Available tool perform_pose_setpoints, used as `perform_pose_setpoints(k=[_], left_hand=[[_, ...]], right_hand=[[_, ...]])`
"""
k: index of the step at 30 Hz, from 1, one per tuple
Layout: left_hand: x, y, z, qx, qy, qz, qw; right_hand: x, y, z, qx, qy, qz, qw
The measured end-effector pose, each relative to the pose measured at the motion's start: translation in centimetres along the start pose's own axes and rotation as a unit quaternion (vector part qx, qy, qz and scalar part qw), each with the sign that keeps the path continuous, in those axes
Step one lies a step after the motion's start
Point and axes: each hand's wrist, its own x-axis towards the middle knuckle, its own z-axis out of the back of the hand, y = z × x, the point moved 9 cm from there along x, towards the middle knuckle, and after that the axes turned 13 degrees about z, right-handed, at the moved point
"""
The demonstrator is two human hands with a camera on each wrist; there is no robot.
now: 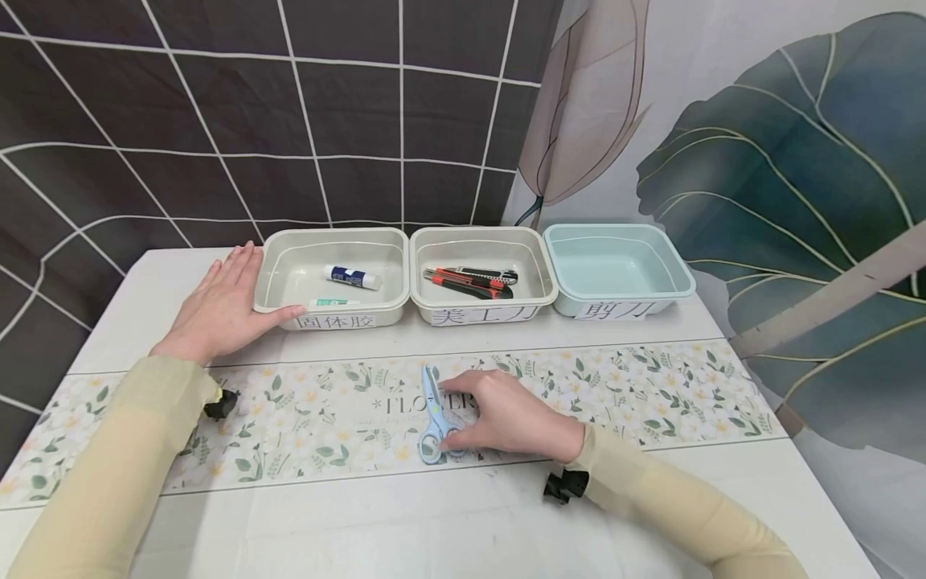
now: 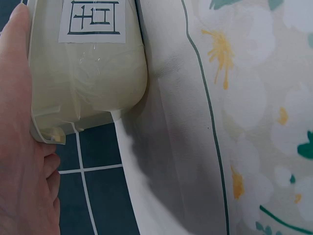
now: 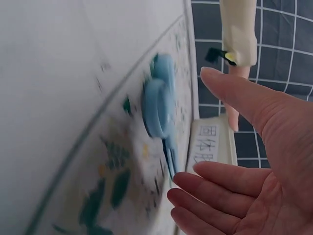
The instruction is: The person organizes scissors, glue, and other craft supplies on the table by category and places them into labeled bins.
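Light-blue scissors lie on the patterned strip of the table, blades pointing away from me. My right hand hovers just right of them, thumb and fingers spread around their near side. In the right wrist view a gap shows between that hand and the scissors' handle loops. My left hand rests with straight fingers along the left side of a cream bin, its thumb at the front corner. Inside that bin are a blue-and-white glue stick and a green-and-white one, partly hidden by the front wall.
A second cream bin in the middle holds several red-and-black utility knives. On the right stands a light-blue bin with nothing visible inside. All three stand in a row with Chinese labels in front, near the table's back edge.
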Motion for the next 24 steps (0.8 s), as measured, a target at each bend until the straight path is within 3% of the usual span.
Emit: perform_pose_setpoints(k=[11, 24], left_hand=[[0.0, 0.0, 0.1, 0.001, 0.001, -0.001, 1.0], [0.0, 0.0, 0.1, -0.001, 0.001, -0.003, 1.0]], right_hand=[[-0.2, 0.8, -1.3, 0.015, -0.006, -0.005, 1.0], [0.8, 1.8, -2.9, 0.012, 0.029, 0.022, 0.999]])
